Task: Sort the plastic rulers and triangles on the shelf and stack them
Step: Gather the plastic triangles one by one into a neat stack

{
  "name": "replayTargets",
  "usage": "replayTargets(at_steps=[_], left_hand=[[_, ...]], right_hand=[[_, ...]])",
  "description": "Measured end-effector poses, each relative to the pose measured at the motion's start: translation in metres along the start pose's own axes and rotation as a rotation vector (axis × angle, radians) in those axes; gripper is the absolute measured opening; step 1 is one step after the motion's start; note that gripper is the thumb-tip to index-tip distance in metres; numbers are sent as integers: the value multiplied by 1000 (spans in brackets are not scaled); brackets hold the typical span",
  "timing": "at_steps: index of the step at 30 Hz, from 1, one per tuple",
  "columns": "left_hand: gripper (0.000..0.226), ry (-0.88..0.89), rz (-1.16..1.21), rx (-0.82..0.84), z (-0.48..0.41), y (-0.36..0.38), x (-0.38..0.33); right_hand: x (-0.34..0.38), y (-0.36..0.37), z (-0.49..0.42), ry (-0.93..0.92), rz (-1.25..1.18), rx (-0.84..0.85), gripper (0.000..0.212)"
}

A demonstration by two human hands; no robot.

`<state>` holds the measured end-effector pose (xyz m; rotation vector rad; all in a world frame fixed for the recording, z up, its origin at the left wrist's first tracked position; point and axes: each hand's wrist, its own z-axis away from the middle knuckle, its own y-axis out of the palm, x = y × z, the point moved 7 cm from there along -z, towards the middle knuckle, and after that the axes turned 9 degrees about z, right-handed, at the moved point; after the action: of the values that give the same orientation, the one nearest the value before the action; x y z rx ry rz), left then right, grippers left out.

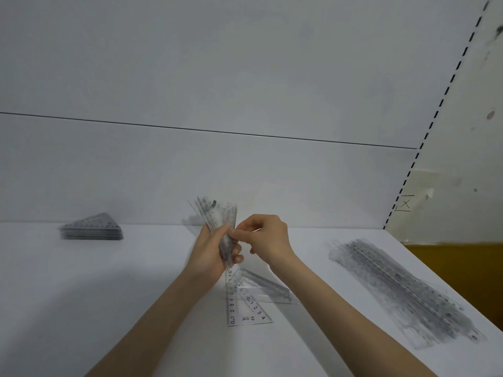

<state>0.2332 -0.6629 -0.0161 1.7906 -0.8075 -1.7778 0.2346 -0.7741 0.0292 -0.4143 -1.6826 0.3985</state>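
Note:
My left hand (211, 254) grips a fanned bundle of clear plastic triangles (220, 216), held upright above the white shelf (109, 295). My right hand (268, 236) pinches the bundle's right edge with thumb and forefinger. Below the hands, a few loose clear triangles (249, 303) lie flat on the shelf, their printed scales showing. A neat stack of triangles (91, 231) sits at the far left near the back wall. A long pile of straight clear rulers (402, 292) lies diagonally at the right.
The shelf's white back panel (217, 172) rises right behind the hands. A slotted upright with black dashes (424, 137) bounds the right side. Beyond the shelf's right edge is a yellow-brown surface (462, 268).

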Motion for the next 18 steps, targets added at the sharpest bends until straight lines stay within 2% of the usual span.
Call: replayTargets(at_steps=[5, 7, 8, 11, 13, 15, 18], left_hand=[[3, -18, -40, -3, -3, -2, 1], [8, -16, -25, -27, -5, -6, 0], [10, -12, -16, -39, -6, -8, -1], [12, 6, -4, -71, -10, -13, -3], [13, 13, 4, -84, -11, -16, -4], [13, 13, 5, -86, -11, -16, -3], [15, 13, 0, -84, -10, -15, -2]], right_hand=[[-8, -14, -3, -74, 34, 12, 11], [-18, -27, -1, -113, 154, 27, 9], [-25, -29, 2, -139, 262, 85, 13], [-51, -21, 21, -142, 645, 381, 55], [-61, -19, 30, -132, 764, 453, 72], [-62, -20, 34, -135, 724, 424, 65], [-59, -23, 39, -104, 632, 374, 36]])
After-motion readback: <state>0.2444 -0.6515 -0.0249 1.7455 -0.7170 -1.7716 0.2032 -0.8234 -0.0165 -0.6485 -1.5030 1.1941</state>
